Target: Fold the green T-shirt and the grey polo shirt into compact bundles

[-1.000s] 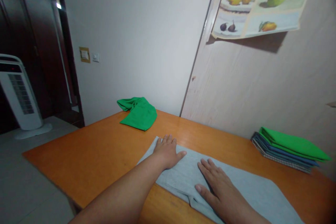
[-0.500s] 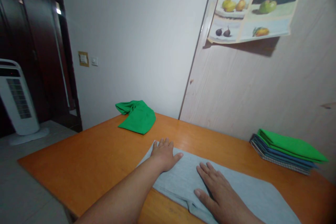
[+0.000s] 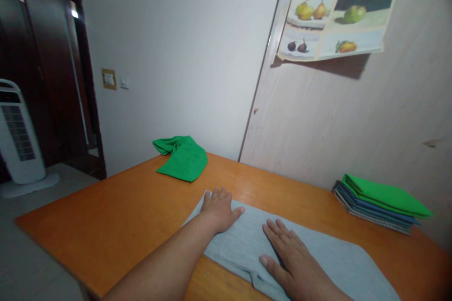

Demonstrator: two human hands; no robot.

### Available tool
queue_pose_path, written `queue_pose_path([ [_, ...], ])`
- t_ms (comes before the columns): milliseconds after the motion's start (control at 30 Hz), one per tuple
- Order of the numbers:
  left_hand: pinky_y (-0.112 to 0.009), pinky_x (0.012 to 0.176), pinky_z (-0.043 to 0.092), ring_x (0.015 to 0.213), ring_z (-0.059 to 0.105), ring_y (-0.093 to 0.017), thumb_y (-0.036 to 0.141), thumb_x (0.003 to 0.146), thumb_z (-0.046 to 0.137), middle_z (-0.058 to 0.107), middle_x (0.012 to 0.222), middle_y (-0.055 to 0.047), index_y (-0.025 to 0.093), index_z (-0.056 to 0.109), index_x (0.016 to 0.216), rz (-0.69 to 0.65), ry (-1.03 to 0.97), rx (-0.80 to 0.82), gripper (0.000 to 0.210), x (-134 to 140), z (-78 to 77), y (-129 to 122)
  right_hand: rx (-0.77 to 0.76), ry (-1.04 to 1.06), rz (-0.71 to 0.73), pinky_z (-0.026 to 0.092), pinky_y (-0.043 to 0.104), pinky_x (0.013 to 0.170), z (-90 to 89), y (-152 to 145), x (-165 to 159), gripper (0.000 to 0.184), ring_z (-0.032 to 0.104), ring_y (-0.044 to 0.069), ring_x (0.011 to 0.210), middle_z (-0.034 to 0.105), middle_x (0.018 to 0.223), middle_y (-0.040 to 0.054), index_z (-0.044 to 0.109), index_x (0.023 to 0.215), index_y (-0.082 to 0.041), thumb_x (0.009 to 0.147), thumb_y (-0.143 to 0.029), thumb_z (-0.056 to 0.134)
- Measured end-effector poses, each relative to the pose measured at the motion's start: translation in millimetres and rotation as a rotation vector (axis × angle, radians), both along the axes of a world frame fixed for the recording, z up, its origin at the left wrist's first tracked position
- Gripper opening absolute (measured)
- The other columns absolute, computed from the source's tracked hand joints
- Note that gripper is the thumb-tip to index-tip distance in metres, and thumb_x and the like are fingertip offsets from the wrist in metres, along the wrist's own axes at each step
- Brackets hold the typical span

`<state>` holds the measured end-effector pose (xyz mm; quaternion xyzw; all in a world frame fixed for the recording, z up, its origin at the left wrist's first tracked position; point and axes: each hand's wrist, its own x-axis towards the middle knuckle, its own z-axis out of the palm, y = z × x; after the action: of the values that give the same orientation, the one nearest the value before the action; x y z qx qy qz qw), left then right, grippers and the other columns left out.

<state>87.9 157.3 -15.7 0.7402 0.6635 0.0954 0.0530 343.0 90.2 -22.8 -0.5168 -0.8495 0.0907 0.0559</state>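
A light grey folded garment (image 3: 328, 249) lies flat across the front of the orange-brown table (image 3: 116, 207); its exact kind does not show. My left hand (image 3: 219, 210) rests palm down on its far left end, fingers apart and thumb out to the right. Closer to me, my right hand (image 3: 287, 254) lies flat on the middle of the cloth, fingers stretched out. Neither hand grips anything. A small fold sticks up along the near edge of the cloth, left of my right hand.
A crumpled green cloth (image 3: 185, 157) lies at the table's back corner. At the right back sits a stack of folded clothes (image 3: 379, 211), bright green on top. The wall with a fruit poster (image 3: 335, 28) borders the table. A white tower fan (image 3: 19, 134) stands left.
The view has shifted slightly, so everything sits a little further left. Both hands stay in place on the grey cloth.
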Motion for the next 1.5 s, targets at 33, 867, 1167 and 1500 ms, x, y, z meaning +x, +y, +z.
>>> queue_pose_path([
  [33,-0.063,0.117,0.014,0.149,0.022,-0.04,0.078,0.089,0.022,0.03,0.161,-0.018,0.016,0.04,0.151,-0.003,0.001,-0.002,0.09,0,0.4,0,-0.004,0.002,0.0,0.016,0.055,0.123,0.1,0,0,0.08,0.012,0.032,0.152,0.022,0.163,0.0045,0.031,0.156,-0.025,0.093,-0.073,0.037],
  [867,-0.055,0.121,0.013,0.153,0.015,-0.028,0.067,0.097,0.026,0.029,0.163,-0.012,0.021,0.037,0.153,-0.404,-0.041,0.007,0.073,29,6.6,-29,-0.031,0.088,-0.013,0.013,0.05,0.124,6.2,-4,-3,0.078,0.011,0.027,0.154,0.018,0.166,0.0051,0.03,0.157,-0.026,0.094,-0.071,0.037],
  [1167,-0.056,0.122,0.011,0.154,0.011,-0.028,0.068,0.097,0.028,0.024,0.164,-0.012,0.019,0.034,0.155,-0.395,-0.025,-0.022,0.076,30,7.2,-28,0.017,0.147,-0.227,0.017,0.045,0.124,0.8,16,19,0.086,0.019,0.026,0.152,0.025,0.163,0.0148,0.032,0.155,-0.007,0.096,-0.07,0.027],
  [1500,-0.06,0.121,0.012,0.152,0.017,-0.032,0.059,0.099,0.034,0.029,0.162,-0.015,0.016,0.039,0.152,-0.419,-0.011,0.029,0.069,34,6.7,-34,-0.033,-0.017,-0.207,0.011,0.047,0.125,-1.5,18,19,0.085,0.013,0.028,0.153,0.02,0.164,0.0098,0.024,0.158,-0.01,0.097,-0.069,0.023],
])
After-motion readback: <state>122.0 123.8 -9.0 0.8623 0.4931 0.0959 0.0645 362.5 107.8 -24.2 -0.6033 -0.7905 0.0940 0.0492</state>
